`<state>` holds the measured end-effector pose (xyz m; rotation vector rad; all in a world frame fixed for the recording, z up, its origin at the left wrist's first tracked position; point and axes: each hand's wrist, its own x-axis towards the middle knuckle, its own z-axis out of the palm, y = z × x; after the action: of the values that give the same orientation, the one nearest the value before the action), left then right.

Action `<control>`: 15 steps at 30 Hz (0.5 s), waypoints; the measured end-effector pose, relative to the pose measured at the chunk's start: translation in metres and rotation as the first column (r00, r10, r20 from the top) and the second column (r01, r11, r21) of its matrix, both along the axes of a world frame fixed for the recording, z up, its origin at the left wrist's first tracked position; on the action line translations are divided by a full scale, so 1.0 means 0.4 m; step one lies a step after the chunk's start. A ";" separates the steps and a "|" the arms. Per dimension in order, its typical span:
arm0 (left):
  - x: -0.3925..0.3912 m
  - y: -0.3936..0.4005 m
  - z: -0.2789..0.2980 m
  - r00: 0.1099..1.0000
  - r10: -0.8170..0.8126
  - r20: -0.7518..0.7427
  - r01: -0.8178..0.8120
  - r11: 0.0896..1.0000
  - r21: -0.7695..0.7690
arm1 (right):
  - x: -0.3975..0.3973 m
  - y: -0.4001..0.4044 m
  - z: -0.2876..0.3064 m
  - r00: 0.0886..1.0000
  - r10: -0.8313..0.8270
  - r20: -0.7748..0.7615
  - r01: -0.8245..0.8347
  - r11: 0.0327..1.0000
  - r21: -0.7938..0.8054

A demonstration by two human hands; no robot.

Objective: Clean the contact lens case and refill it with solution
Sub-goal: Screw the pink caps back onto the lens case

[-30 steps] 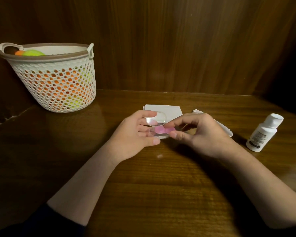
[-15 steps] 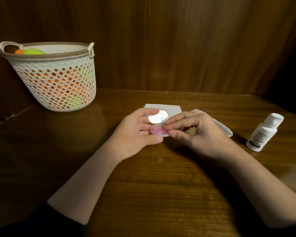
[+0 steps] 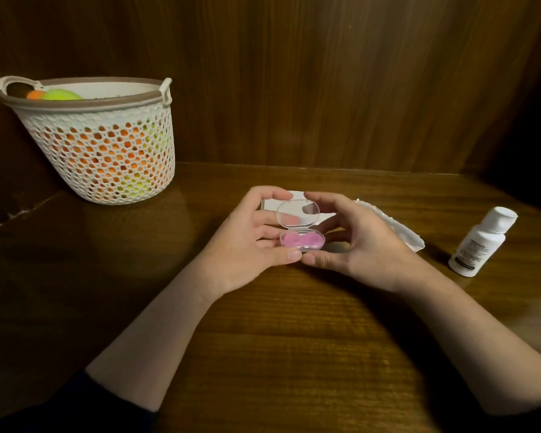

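Case: contact lens case [image 3: 302, 240], small oblong box of clear hard plastic with rounded corners; pink two-lobed insert in the lower half; held above the table between both hands, centre of view.
Lid: clear lid [image 3: 298, 214], hinged at the back edge, standing open and roughly upright; glossy, fingers visible through it.
Left hand: left hand [image 3: 247, 242] grips the case from the left; thumb along the front edge, fingers curled behind base and lid.
Right hand: right hand [image 3: 366, 242] grips the case from the right; thumb tip at the front edge just beside the left thumb, index finger arched over to the lid's top edge.
Bottle: solution bottle [image 3: 481, 242], white opaque plastic, cylindrical with a wide cap on, printed label; stands on the table well to the right, apart from the hands.
Tissue: white tissue [image 3: 397, 226], crumpled and soft-edged, lying behind the right hand; a flat white folded sheet [image 3: 297, 195] lies behind the case.
Basket: perforated white plastic basket [image 3: 107, 151], brown rim, loop handles; orange and yellow-green round items show through the holes; far left.
Surface: wooden table [image 3: 294, 339], dark brown, glossy, horizontal grain.
Room: dim; wall [image 3: 325, 73] of vertical dark wood panels right behind the table.
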<state>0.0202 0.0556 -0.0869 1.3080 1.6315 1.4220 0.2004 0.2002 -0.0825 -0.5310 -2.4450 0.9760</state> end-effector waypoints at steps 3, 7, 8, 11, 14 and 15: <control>0.002 0.001 0.003 1.000 0.013 0.002 -0.013 1.000 0.019 | 0.002 -0.003 -0.001 0.997 0.016 -0.081 -0.019 0.999 -0.039; 0.003 -0.004 0.004 0.999 0.041 -0.001 -0.041 0.999 0.027 | -0.001 -0.003 0.000 0.991 0.015 -0.131 -0.018 1.000 -0.025; 0.003 -0.005 0.004 0.999 0.048 -0.001 -0.048 0.998 0.030 | 0.000 -0.003 0.001 0.991 0.007 -0.134 -0.009 1.000 -0.014; 0.004 -0.006 0.006 0.998 0.060 0.002 -0.060 0.997 0.049 | 0.002 -0.005 0.002 0.985 0.011 -0.172 -0.010 1.000 0.011; 0.004 -0.007 0.004 0.997 0.073 -0.023 -0.071 0.996 0.058 | 0.002 -0.008 0.005 0.977 0.040 -0.211 -0.037 0.999 0.017; 0.004 -0.007 0.003 0.997 0.078 -0.029 -0.076 0.995 0.059 | 0.003 -0.009 0.006 0.975 0.048 -0.218 -0.044 0.999 0.020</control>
<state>0.0218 0.0529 -0.0857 1.3186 1.6889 1.5115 0.2016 0.1968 -0.0800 -0.3432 -2.2747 0.9789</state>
